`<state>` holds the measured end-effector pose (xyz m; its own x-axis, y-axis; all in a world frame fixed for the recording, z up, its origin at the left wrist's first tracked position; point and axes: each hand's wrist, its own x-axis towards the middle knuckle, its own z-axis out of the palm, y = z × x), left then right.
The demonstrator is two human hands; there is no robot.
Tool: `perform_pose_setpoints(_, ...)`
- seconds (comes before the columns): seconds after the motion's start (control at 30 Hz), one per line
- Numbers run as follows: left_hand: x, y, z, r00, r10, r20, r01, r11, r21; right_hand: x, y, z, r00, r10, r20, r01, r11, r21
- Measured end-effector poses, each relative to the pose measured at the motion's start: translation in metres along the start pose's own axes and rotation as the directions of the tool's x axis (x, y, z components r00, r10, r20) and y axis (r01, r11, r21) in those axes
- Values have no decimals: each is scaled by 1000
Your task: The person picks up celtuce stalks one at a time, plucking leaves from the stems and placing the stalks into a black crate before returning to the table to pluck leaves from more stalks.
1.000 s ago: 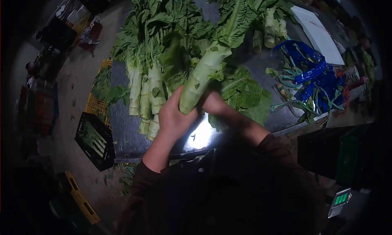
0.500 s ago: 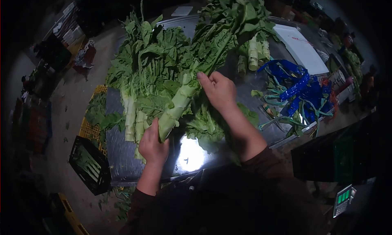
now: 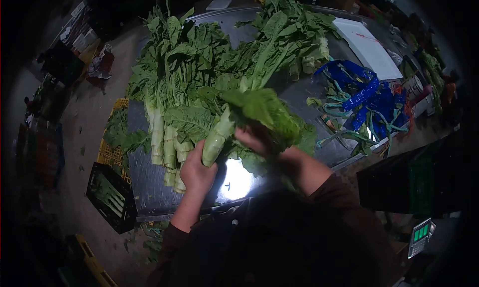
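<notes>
My left hand [image 3: 197, 169] is wrapped round the thick lower end of a pale green stalk [image 3: 217, 139], which tilts up and away to the right. Close to the stalk's right side is my right hand [image 3: 257, 141], blurred and partly covered by large green leaves [image 3: 272, 115]; what its fingers hold is hidden. Several leafy stalks [image 3: 157, 132] lie side by side on the metal table [image 3: 149, 197], left of the held one. More leafy stalks [image 3: 284, 32] lie at the back, cut ends toward the right.
On the table's right are blue straps [image 3: 366, 95] and a white tray [image 3: 366, 47]. A black crate [image 3: 111, 197] with stalks stands at the lower left, near a yellow crate [image 3: 107, 159]. A scale display [image 3: 420, 233] glows at the lower right.
My right hand has come down from the stalk's upper part toward me, with leaves now bent over it. The left hand and the stalk's lower end have shifted slightly right.
</notes>
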<state>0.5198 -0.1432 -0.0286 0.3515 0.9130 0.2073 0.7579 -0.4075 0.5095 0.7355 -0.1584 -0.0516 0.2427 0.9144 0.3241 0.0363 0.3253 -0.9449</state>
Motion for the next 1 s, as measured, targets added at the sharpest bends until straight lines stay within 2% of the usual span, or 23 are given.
perform_pose_setpoints(0.03, 1, -2, 1, 999, 20, -46, -17, 998, 66, -17, 5, 5, 975, -168, 145, 215, 872, -439)
perform_pose_setpoints(0.07, 3, -5, 1, 999, 12, -42, -9, 998, 69, -38, 15, 6, 977, -139, 159, 208, 767, -607)
perform_pose_setpoints(0.1, 6, -9, 0, 996, 25, -91, -11, 989, 150, -41, 13, -4, 977, -136, 165, 209, 769, -603)
perform_pose_setpoints(0.13, 7, -14, -2, 989, 42, -138, -9, 973, 230, -43, 5, -17, 845, 313, 433, 186, 589, -787)
perform_pose_setpoints(0.17, 7, -18, -4, 990, 37, -138, -3, 972, 235, -44, -3, -27, 505, 727, 466, 283, 370, -885)
perform_pose_setpoints(0.23, 3, -28, -10, 971, 117, -207, -56, 958, 281, -30, -31, -42, 723, 589, 361, 1, 522, -853)
perform_pose_setpoints(0.27, 0, -31, -10, 974, 112, -199, -52, 958, 284, -18, -51, -46, 869, 445, 215, -86, 565, -821)
perform_pose_setpoints(0.3, -2, -33, -10, 974, 117, -196, -55, 954, 294, -1, -69, -50, 957, 288, 37, -155, 616, -773)
perform_pose_setpoints(0.33, -6, -35, -9, 974, 122, -190, -60, 951, 304, 18, -74, -56, 989, 130, -66, -134, 630, -765)
perform_pose_setpoints(0.37, -11, -34, -9, 977, 118, -178, -59, 950, 306, 40, -74, -61, 990, 13, -141, -122, 588, -800)
perform_pose_setpoints(0.47, -20, -33, -4, 978, 177, -110, -130, 931, 342, 90, -61, -67, 977, 6, -212, -184, 526, -830)
perform_pose_setpoints(0.53, -26, -41, 6, 897, 407, -173, -300, 847, 439, 100, -40, -66, 947, 152, -283, -304, 131, -944)
perform_pose_setpoints(0.57, -31, -43, 9, 901, 405, -158, -305, 848, 433, 92, -23, -70, 942, 167, -291, -313, 126, -941)
perform_pose_setpoints(0.63, -35, -46, 14, 894, 444, -63, -340, 761, 553, 80, 5, -78, 939, 248, -240, -261, 56, -964)
perform_pose_setpoints(0.7, -35, -30, 4, 906, 422, -39, -348, 793, 500, 62, 2, -79, 924, 255, -286, -309, 54, -950)
perform_pose_setpoints(0.77, -37, -18, -3, 914, 405, -10, -359, 820, 446, 49, 2, -87, 804, 309, -507, -530, -11, -848)
perform_pose_setpoints(0.8, -39, -15, -4, 926, 376, 32, -357, 845, 398, 41, 8, -92, 799, 316, -512, -535, -15, -844)
perform_pose_setpoints(0.87, -40, -10, -9, 935, 347, 79, -352, 868, 351, 30, 21, -98, 911, 225, -346, -399, 262, -879)
perform_pose_setpoints(0.9, -41, -8, -12, 954, 264, 141, -294, 912, 285, 28, 23, -100, 909, 231, -348, -402, 262, -877)
perform_pose_setpoints(0.93, -42, -7, -13, 961, 182, 206, -227, 948, 224, 27, 24, -101, 919, 149, -366, -394, 306, -866)
perform_pose_setpoints(0.97, -42, -7, -14, 961, 180, 211, -228, 947, 227, 26, 24, -101, 920, 65, -385, -383, 351, -855)
perform_pose_setpoints(1.0, -40, -8, -15, 946, 105, 305, -160, 974, 162, 26, 29, -102, 919, 69, -389, -387, 353, -852)
